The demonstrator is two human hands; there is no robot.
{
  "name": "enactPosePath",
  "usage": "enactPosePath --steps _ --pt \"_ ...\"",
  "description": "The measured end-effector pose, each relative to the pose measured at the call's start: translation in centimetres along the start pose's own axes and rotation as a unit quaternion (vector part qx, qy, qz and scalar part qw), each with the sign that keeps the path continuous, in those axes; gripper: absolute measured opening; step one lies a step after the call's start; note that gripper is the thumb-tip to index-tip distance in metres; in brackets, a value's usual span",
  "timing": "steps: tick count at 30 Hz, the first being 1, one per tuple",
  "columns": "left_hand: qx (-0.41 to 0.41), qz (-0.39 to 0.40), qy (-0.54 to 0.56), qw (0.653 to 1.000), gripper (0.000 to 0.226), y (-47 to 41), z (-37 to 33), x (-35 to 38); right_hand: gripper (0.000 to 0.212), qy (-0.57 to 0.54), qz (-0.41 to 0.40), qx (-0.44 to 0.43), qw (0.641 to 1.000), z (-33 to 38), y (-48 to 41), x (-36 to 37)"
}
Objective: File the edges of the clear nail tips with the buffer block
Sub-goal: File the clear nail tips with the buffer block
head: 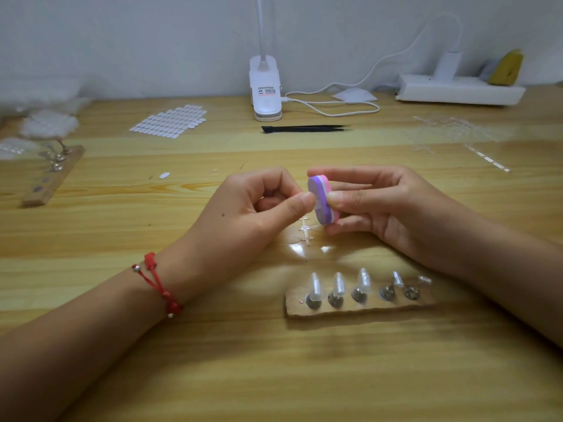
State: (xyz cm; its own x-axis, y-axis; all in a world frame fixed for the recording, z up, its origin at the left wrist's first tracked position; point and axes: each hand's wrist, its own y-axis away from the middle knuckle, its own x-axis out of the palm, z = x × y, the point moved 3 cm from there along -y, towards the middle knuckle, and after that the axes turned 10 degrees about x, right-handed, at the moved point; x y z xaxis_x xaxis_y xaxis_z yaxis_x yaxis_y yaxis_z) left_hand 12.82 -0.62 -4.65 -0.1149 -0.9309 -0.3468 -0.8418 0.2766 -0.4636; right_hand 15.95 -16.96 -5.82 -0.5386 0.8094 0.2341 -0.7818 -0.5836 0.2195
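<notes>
Head view, one frame.

Buffer block [317, 192]: held above the wooden table [213, 360] at mid-scene, standing on edge. Its purple face is turned left and its pink layer right.

Right hand [374, 202]: fingers curled round the block. The index finger lies over the top edge, the thumb [344, 200] is on the pink side, and the lower fingers are under the bottom end.

Left hand [262, 205]: fingers curled in. The thumb tip [301, 205] is just beside the purple face, pinching a small clear nail tip [317, 206] against the block. The tip is barely visible, so I cannot tell which edge meets the block. The index finger is folded behind the thumb. A red cord bracelet [158, 284] is on this wrist.

On the table below the hands: clear sprue scraps [305, 231].

Nearer, right of centre: a wooden holder strip [359, 309] with five metal studs, each carrying a mounted clear tip [315, 284].

Far side: black tweezers [304, 128], a white clip lamp [265, 89], and a sheet of white tabs [170, 121]. A second holder strip [51, 178] lies at far left.
</notes>
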Motion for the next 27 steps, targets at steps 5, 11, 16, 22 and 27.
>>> enactPosePath --steps 5,11,16,22,27 --pt "0.008 -0.025 0.003 1.0 0.028 -0.04 -0.03 -0.17 0.035 0.001 0.01 0.0 1.0 0.08 0.02 0.06" --pt "0.016 -0.013 0.006 1.0 0.024 0.12 -0.19 0.02 0.034 0.0 0.005 0.0 1.0 0.16 0.1 0.08" --pt "0.011 -0.024 0.004 1.0 0.027 0.02 -0.16 0.03 0.034 -0.005 0.008 -0.002 1.0 0.11 0.11 0.1" --pt "0.0 -0.036 0.018 0.999 0.026 -0.09 0.04 -0.12 0.039 -0.002 0.009 0.0 1.0 0.06 -0.02 0.15" --pt "0.007 -0.042 0.021 0.999 0.025 -0.14 -0.03 -0.16 0.038 0.003 0.012 -0.001 1.0 0.05 -0.02 0.1"
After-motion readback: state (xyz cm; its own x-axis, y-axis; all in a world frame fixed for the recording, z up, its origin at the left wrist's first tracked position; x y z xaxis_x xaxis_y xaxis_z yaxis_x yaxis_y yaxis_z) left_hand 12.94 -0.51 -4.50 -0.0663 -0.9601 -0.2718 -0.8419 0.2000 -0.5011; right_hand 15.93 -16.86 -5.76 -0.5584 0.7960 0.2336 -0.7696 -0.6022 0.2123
